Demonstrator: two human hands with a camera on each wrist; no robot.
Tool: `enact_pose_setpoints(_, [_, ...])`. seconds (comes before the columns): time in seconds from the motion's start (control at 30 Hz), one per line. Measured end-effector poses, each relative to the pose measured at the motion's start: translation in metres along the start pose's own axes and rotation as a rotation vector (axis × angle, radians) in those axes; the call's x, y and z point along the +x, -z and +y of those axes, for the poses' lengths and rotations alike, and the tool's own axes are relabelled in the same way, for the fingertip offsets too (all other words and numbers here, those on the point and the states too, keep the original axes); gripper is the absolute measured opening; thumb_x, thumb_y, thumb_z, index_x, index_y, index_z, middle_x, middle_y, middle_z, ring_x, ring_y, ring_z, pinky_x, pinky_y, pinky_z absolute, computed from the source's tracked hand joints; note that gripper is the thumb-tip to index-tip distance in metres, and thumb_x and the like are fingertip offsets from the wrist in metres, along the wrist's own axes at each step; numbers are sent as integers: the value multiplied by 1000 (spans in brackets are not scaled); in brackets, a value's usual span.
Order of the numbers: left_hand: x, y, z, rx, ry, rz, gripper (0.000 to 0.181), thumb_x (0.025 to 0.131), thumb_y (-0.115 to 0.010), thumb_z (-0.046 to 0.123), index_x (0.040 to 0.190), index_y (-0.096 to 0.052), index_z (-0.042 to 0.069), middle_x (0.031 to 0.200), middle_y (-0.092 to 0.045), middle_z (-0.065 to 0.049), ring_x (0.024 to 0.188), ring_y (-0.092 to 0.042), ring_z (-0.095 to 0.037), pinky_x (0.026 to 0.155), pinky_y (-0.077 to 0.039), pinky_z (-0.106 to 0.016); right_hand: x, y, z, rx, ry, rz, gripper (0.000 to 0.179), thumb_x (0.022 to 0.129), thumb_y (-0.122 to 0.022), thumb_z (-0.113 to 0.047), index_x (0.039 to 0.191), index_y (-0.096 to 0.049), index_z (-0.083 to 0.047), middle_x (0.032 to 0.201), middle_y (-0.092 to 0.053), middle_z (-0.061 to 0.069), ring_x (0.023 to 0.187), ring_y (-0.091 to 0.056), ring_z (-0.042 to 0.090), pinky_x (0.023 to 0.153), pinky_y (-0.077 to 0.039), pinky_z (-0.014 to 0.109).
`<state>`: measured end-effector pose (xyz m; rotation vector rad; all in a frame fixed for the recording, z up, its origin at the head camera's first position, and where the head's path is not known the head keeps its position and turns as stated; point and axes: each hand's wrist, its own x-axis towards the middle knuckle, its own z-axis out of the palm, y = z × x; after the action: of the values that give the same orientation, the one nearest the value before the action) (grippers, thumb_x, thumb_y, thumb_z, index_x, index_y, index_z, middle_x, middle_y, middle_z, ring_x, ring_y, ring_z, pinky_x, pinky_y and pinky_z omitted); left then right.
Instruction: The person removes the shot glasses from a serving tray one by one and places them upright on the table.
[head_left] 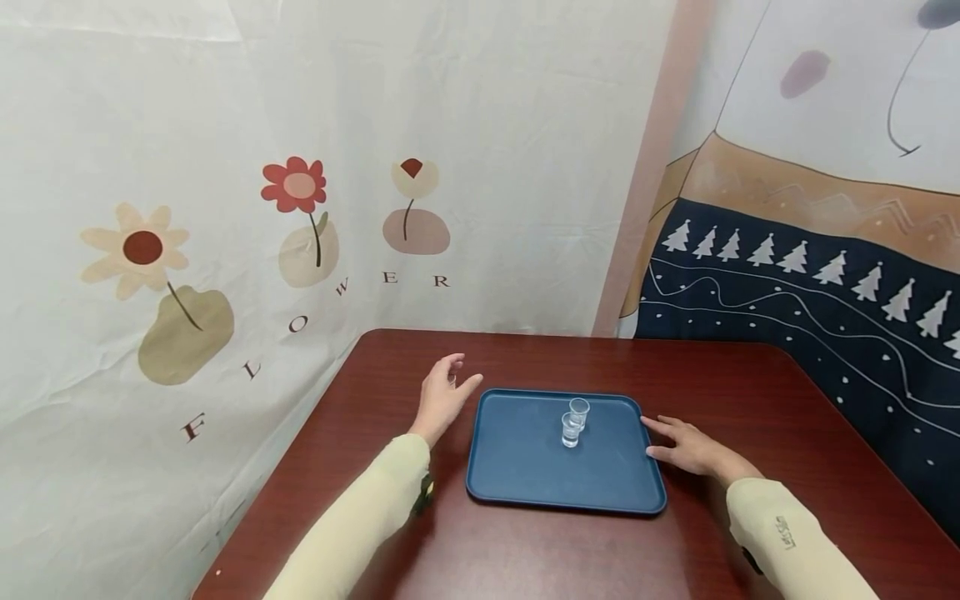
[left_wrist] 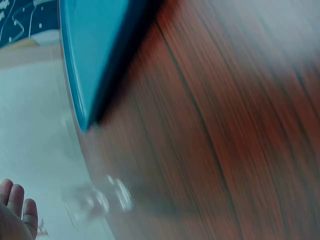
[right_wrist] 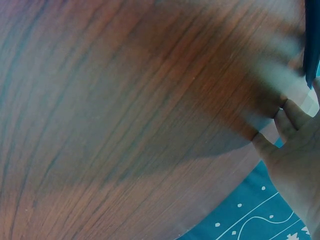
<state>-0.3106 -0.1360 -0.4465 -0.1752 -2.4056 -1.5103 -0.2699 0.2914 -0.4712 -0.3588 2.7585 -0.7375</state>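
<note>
Clear, small cup (left_wrist: 100, 200) appears to stand on the reddish-brown table (head_left: 525, 554), left of the blue rectangular tray (head_left: 517, 462). Left hand (head_left: 441, 400) nears it, thumb and fingers apart; right hand (head_left: 692, 447) spreads fingers at the tray's edge. Reach or release? Can't tell; gripping calls for a light pinch.

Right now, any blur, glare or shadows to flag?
Head: pale sheen on the wood-grain tabletop, bottom centre; left wrist: clear glass smeared by blur, glare at upper right; right wrist: broad shadow across the tabletop beside the right hand.
</note>
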Motion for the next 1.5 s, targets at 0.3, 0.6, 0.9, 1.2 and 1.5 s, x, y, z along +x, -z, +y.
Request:
enact_pose_setpoints(0.3, [-11, -39, 15, 16, 1, -111, 54, 92, -73, 29, 138, -54, 9, 126, -60, -12, 119, -56, -33, 97, -47, -47, 1, 0, 0, 9, -8, -5, 70, 97, -63, -38, 152, -38, -4, 151, -24, 37, 136, -18, 61, 102, -21, 76])
enact_pose_setpoints(0.6, [-25, -72, 27, 18, 40, -242, 55, 92, -72, 32, 138, -54, 10, 130, -59, -14, 122, -54, -29, 99, -46, -47, 1, 2, 0, 4, -2, -5, 70, 97, -63, -38, 152, -37, -4, 151, -24, 37, 136, -18, 61, 102, -21, 76])
enact_pose_setpoints(0.9, [-41, -96, 29, 41, 35, -335, 56, 92, -73, 33, 138, -54, 8, 131, -59, -14, 120, -56, -26, 97, -48, -45, 1, 2, 0, -2, -6, -1, 69, 97, -63, -37, 152, -37, -4, 151, -24, 37, 136, -19, 61, 101, -22, 76])
enact_pose_setpoints(1.2, [-51, -118, 28, 91, -5, -360, 51, 90, -76, 27, 132, -59, 5, 121, -64, -11, 113, -60, -25, 95, -49, -43, 1, -1, 2, -3, -5, 0, 68, 97, -63, -36, 152, -38, -4, 151, -25, 37, 136, -20, 60, 102, -22, 75])
enact_pose_setpoints(1.5, [-50, -134, 27, 153, 14, -330, 45, 88, -78, 25, 127, -62, 9, 112, -67, -5, 108, -62, -21, 92, -50, -39, 1, -1, 1, 9, -13, -2, 68, 97, -63, -37, 152, -38, -5, 152, -25, 35, 136, -19, 60, 102, -21, 75])
